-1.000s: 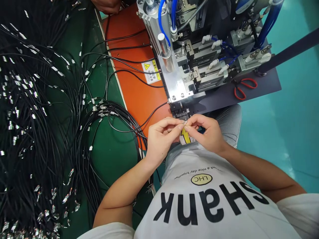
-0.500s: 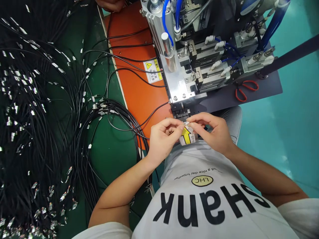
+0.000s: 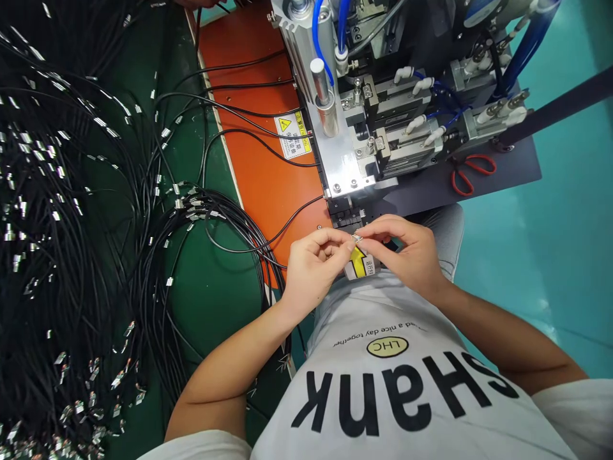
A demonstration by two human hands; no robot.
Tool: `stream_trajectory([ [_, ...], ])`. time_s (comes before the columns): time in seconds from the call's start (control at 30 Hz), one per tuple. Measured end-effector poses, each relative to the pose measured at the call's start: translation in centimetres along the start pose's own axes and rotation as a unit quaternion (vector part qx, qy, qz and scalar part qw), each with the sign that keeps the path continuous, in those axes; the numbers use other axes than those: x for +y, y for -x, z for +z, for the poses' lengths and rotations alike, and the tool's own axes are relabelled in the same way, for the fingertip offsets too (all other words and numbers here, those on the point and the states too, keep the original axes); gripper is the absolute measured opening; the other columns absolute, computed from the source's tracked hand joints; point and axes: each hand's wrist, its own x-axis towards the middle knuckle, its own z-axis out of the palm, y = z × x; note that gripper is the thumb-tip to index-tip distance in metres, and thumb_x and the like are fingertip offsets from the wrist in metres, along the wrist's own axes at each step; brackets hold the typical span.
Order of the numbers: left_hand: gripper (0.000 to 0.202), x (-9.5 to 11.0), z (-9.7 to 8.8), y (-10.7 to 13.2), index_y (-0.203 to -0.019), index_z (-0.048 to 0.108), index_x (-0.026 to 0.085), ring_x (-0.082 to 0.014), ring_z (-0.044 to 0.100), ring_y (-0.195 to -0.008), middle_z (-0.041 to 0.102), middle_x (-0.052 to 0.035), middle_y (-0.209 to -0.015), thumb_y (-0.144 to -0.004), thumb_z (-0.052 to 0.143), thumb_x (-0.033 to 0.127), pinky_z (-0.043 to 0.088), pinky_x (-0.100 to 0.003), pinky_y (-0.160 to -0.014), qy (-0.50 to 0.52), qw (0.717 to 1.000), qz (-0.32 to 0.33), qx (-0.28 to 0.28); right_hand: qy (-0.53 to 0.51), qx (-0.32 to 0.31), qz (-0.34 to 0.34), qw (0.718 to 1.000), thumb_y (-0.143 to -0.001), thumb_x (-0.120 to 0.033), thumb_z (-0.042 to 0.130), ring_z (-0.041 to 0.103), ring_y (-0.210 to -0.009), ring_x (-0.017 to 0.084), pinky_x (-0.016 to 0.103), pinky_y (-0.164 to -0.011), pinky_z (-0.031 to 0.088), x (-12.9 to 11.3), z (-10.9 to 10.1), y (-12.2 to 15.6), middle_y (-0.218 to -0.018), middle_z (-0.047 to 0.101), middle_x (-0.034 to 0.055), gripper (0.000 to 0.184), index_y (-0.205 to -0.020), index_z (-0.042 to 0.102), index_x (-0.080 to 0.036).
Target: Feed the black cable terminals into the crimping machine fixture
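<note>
My left hand (image 3: 313, 268) and my right hand (image 3: 412, 252) meet fingertip to fingertip just in front of the machine's black jaw block (image 3: 345, 217). Both pinch a small shiny metal piece (image 3: 357, 239) between thumbs and forefingers. Whether a cable runs from it is hidden by my fingers. Under the hands lies a label with a yellow arrow (image 3: 358, 262) that points toward the machine. The metal pneumatic machine (image 3: 364, 128) stands right behind the hands on an orange mat (image 3: 258, 166).
A big tangle of black cables with metal ends (image 3: 71, 223) covers the green table at left; several loop onto the orange mat. Red-handled scissors (image 3: 469, 172) lie on the dark plate at right. Teal floor (image 3: 550, 243) shows at right. Another person's hand (image 3: 189, 3) is at the top edge.
Both hands have shifted slightly toward the machine's jaw block with the metal piece still pinched. The arrow label shows more. The view has drifted a little.
</note>
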Motion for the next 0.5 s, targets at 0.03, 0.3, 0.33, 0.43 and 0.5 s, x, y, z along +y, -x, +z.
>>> stream_trajectory([
  [0.03,0.024,0.0,0.01,0.0,-0.083,0.07,0.014,-0.0073,0.055,-0.055,0.063,-0.0003,-0.07,-0.077,0.079,0.035,0.049,-0.018,-0.05,-0.001,1.0,-0.001,0.0,0.005,0.006,0.001,1.0,-0.083,-0.021,0.074,0.064,-0.077,0.015,0.03,-0.069,0.052,0.03,0.03,-0.05,-0.088,0.072,0.0016,0.009,-0.091,0.077,-0.025],
  [0.3,0.025,-0.12,-0.12,-0.16,-0.084,0.07,0.014,-0.0078,0.056,-0.054,0.063,-0.0002,-0.068,-0.077,0.079,0.037,0.05,-0.019,-0.05,-0.007,1.0,-0.007,0.001,0.002,-0.007,0.017,1.0,-0.084,-0.022,0.073,0.065,-0.079,0.016,0.03,-0.067,0.052,-0.04,0.07,0.04,-0.089,0.074,0.0021,0.011,-0.093,0.078,-0.025],
  [0.33,0.025,-0.13,-0.13,-0.18,-0.084,0.07,0.014,-0.0077,0.055,-0.054,0.063,0.0,-0.067,-0.076,0.079,0.037,0.05,-0.019,-0.05,-0.006,1.0,-0.009,0.0,0.003,-0.006,0.016,1.0,-0.084,-0.021,0.073,0.065,-0.079,0.016,0.03,-0.067,0.052,-0.06,0.07,0.08,-0.089,0.074,0.002,0.011,-0.093,0.078,-0.026],
  [0.43,0.025,-0.09,-0.1,-0.22,-0.083,0.069,0.014,-0.0074,0.053,-0.053,0.06,0.0009,-0.064,-0.077,0.078,0.037,0.049,-0.018,-0.049,-0.001,1.0,-0.015,-0.001,0.004,-0.008,0.011,1.0,-0.084,-0.021,0.073,0.064,-0.078,0.016,0.03,-0.066,0.052,-0.14,0.03,0.15,-0.088,0.074,0.0017,0.012,-0.093,0.079,-0.026],
  [0.5,0.025,-0.03,-0.07,-0.22,-0.083,0.069,0.015,-0.0068,0.051,-0.052,0.058,0.0019,-0.061,-0.077,0.078,0.037,0.048,-0.018,-0.048,0.002,1.0,-0.016,-0.001,0.007,-0.009,0.012,1.0,-0.084,-0.021,0.073,0.064,-0.078,0.016,0.03,-0.066,0.052,-0.22,0.01,0.17,-0.089,0.074,0.0017,0.012,-0.093,0.079,-0.027],
])
